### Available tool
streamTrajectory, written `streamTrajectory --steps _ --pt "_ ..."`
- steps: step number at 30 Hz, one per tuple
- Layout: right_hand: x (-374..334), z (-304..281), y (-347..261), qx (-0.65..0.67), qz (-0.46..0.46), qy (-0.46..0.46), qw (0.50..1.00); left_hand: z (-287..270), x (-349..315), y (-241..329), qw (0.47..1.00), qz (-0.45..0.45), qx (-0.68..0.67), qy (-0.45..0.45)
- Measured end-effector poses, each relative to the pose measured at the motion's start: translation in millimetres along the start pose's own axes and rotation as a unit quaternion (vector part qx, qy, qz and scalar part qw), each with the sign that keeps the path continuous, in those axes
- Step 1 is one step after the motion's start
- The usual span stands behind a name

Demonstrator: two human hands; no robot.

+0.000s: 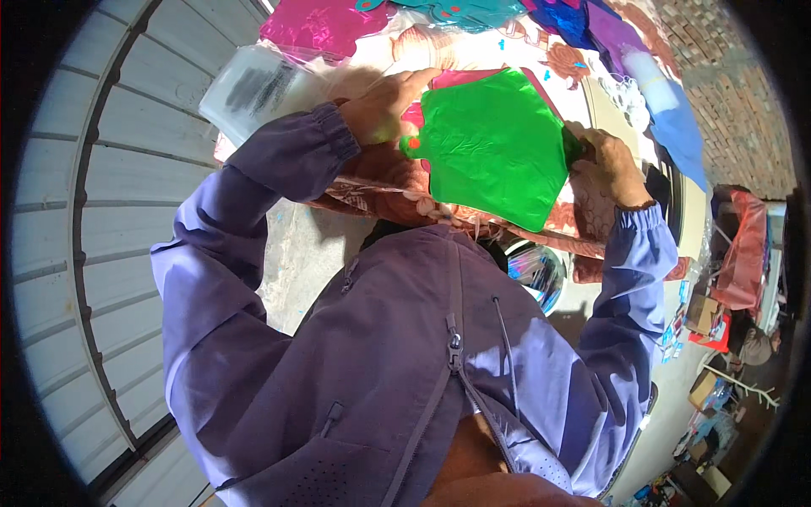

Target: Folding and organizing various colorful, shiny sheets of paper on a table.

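Observation:
A flat, shiny green foil sheet [494,148], which looks like an uninflated foil balloon, lies at the near edge of the cloth-covered table. It has a small tab with a red dot on its left side. Pink foil [460,78] shows from under its top edge. My left hand [384,106] rests at the upper left of the foil, its fingers stretched out toward the pink edge; the thumb is hard to see. On the other side, my right hand [610,165] has its fingers bent around the green sheet's right edge, the fingertips partly in shadow.
A translucent plastic box [258,89] stands left of my left hand. Magenta foil [325,29] and teal foil [460,13] lie at the far side, with blue and purple pieces farther right. White rings [627,97] lie beyond my right hand. A ribbed metal wall [127,211] is at left.

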State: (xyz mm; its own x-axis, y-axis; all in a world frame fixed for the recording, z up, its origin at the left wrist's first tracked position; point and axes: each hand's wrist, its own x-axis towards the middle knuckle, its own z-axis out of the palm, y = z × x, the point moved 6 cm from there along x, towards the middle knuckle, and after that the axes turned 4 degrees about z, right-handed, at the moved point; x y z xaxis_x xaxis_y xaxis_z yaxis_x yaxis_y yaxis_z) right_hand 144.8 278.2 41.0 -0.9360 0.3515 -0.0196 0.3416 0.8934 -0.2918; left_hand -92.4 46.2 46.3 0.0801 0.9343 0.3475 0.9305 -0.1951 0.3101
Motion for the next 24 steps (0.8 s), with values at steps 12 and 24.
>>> streamTrajectory --steps 12,24 --pt "4.1 2.5 -0.1 -0.032 0.012 0.047 0.998 18.6 11.9 -25.3 0.973 -0.166 -0.152 0.052" --pt "5.7 5.6 13.2 -0.069 0.113 0.065 0.989 20.8 42.1 -54.6 0.977 -0.186 -0.084 0.064"
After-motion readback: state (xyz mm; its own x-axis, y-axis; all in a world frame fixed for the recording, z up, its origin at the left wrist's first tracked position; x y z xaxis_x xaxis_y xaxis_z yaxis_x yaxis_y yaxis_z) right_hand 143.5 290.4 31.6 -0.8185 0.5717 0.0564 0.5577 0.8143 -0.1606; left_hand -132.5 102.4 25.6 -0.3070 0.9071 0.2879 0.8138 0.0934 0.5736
